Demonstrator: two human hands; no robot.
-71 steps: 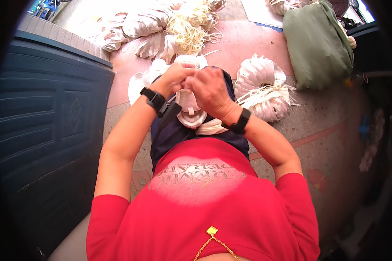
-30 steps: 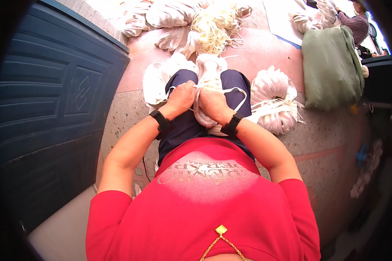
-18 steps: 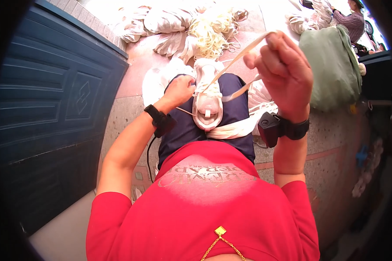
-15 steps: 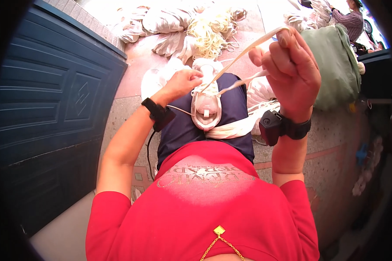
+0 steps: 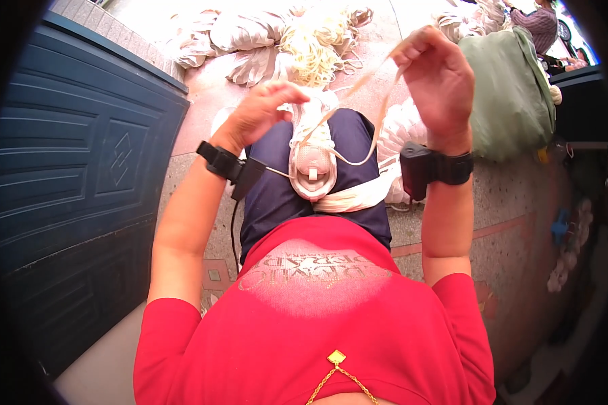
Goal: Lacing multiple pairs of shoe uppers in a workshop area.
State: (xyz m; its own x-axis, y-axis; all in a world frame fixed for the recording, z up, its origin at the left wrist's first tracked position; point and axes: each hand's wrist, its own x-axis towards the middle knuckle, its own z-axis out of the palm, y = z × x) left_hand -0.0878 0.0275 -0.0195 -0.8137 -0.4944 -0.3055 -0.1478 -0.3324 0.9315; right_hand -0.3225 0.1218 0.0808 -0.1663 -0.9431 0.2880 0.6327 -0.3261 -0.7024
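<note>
Head view: a white shoe with a soft mesh-like upper and rounded toe cap lies on the lap, toe toward the body, resting on dark blue trousers. Left hand is curled loosely over the shoe's far end, fingers bent and touching the fabric there (whether it actually pinches anything cannot be told). Right hand is raised well above the lap, fingers narrowed onto a flat, cream-coloured lace; the lace runs taut down from the fingers to the shoe. Black wrist bands on both forearms, each with a boxy unit. Floor is speckled stone with reddish strips. Bundled pale shoe uppers and a tangle of yellowish cord lie beyond; a green cloth sack at right; a dark blue panelled door at left.
</note>
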